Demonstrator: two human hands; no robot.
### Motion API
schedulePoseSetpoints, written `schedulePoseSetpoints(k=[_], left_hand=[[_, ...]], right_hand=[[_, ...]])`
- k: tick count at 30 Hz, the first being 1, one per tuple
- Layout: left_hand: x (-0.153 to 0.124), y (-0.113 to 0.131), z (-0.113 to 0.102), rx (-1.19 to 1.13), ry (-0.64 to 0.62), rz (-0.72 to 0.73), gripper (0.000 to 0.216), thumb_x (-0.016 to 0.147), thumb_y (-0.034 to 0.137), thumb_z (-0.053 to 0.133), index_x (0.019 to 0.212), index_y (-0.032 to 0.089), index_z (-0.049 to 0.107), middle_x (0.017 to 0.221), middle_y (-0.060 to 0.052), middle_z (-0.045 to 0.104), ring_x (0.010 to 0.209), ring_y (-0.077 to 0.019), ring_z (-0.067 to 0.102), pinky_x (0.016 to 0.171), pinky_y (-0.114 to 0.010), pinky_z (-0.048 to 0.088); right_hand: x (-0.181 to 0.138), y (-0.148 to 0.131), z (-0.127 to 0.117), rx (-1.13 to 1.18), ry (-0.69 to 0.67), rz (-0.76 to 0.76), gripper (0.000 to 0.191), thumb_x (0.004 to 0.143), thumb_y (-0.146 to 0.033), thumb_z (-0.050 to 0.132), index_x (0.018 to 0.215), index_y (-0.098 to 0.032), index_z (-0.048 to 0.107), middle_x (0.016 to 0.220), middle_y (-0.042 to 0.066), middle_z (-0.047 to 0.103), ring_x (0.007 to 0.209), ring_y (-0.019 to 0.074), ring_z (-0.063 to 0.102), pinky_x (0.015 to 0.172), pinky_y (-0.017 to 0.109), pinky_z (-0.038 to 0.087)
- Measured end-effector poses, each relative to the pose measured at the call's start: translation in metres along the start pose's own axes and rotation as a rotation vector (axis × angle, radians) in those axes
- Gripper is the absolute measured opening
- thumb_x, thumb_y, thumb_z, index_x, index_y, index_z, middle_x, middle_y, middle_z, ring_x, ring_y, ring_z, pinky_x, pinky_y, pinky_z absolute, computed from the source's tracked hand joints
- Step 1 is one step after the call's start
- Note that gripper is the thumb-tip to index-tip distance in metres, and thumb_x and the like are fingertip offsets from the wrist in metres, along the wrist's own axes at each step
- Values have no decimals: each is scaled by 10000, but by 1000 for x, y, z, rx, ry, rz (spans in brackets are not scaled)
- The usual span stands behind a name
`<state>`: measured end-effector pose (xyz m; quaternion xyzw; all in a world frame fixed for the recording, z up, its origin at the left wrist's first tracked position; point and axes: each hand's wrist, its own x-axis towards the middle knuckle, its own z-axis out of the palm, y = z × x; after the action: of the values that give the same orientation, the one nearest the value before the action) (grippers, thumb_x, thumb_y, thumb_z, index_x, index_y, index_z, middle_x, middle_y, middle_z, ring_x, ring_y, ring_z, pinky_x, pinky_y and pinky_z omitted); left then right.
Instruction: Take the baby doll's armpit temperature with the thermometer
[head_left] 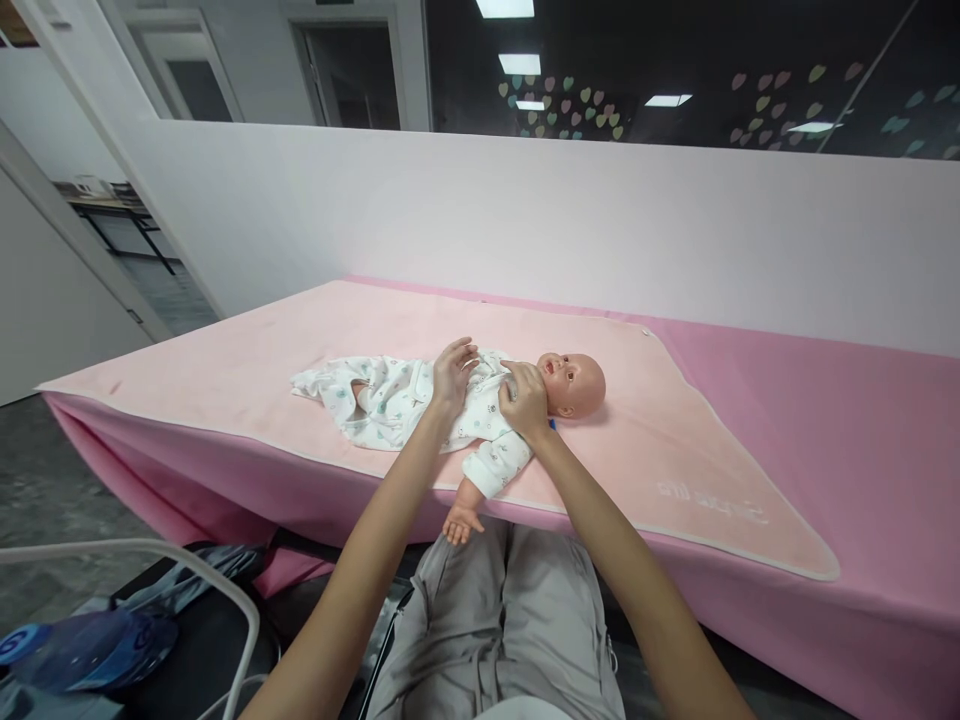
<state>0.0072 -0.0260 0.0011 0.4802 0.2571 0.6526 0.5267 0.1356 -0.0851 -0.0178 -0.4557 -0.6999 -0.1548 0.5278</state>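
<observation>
A baby doll (581,385) lies on its back, its bald head to the right and its legs to the left. White printed baby clothes (390,395) cover its body and legs. One doll arm reaches toward me, its bare hand hanging past the table edge. My left hand (453,375) is over the doll's middle, fingers apart and slightly curled, holding nothing that I can see. Close to the doll's neck, my right hand (528,398) has its bent fingers and thumb on the collar area of the clothes. A small blue patch shows below that wrist.
Under the doll is a peach mat (637,470) with a pale edge, on a pink tablecloth (862,450). A white wall with a dark window rises behind. At lower left, a water bottle (90,650) lies on a black chair, behind a pale curved bar (187,560).
</observation>
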Motion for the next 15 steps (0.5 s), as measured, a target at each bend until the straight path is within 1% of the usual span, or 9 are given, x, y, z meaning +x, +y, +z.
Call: schedulePoseSetpoints(k=[1,2,3,4,5,8,10,12,15], left_hand=[[2,1,-3,-58,59,-34,280,719,293,521,954,152,581,886,-65,625,806,-120,590,768,-246,472],[3,3,-6,-80,80,-57,272,715,290,524,942,150,576,863,-64,618,787,-115,586,764,-244,473],[3,4,-9,-63,68,-67,262,707,287,533,925,149,576,840,-60,612,776,-117,582,757,-246,474],[2,7,-11,-7,26,-61,247,700,285,545,902,149,582,821,-56,608,772,-124,578,748,-251,475],[-1,9,-14,86,-46,-43,224,696,286,555,869,148,592,804,-51,606,777,-134,574,745,-260,476],[-12,16,-23,448,-334,62,167,710,297,566,754,146,623,796,-50,615,822,-169,564,779,-291,465],[-18,19,-29,589,-456,137,149,714,277,560,733,148,633,849,-63,627,867,-187,568,820,-305,450],[-21,21,-35,617,-501,184,134,710,254,556,740,150,633,903,-77,629,912,-200,573,851,-312,437],[-22,20,-37,595,-522,191,114,715,242,548,730,146,609,920,-87,624,942,-203,573,851,-301,433]], right_hand=[[0,-1,-1,-14,-31,-14,293,773,-105,451,1024,-162,590,971,80,637,952,217,548,882,372,435],[0,-1,-1,-25,-56,-27,257,780,-108,457,980,-167,606,933,74,643,925,214,549,869,367,431],[0,-2,-2,-33,-72,-39,230,788,-106,456,935,-173,619,905,69,645,908,210,547,861,363,425],[0,-3,-2,-38,-78,-49,217,795,-101,451,897,-178,626,887,66,643,897,206,542,857,360,420],[-1,-3,-3,-41,-78,-57,216,802,-99,446,873,-183,631,873,65,640,891,204,535,855,358,417],[-3,-4,-2,-46,-73,-81,220,811,-101,446,868,-186,640,853,67,631,888,203,522,841,356,415],[-4,-4,-2,-58,-66,-88,222,814,-105,445,867,-189,644,847,65,632,884,203,524,833,355,415],[-5,-5,-2,-74,-58,-88,222,817,-110,443,860,-191,645,843,63,636,876,204,528,828,355,413],[-4,-5,-2,-78,-53,-88,211,822,-121,444,856,-185,642,833,63,638,867,204,530,823,351,411]])
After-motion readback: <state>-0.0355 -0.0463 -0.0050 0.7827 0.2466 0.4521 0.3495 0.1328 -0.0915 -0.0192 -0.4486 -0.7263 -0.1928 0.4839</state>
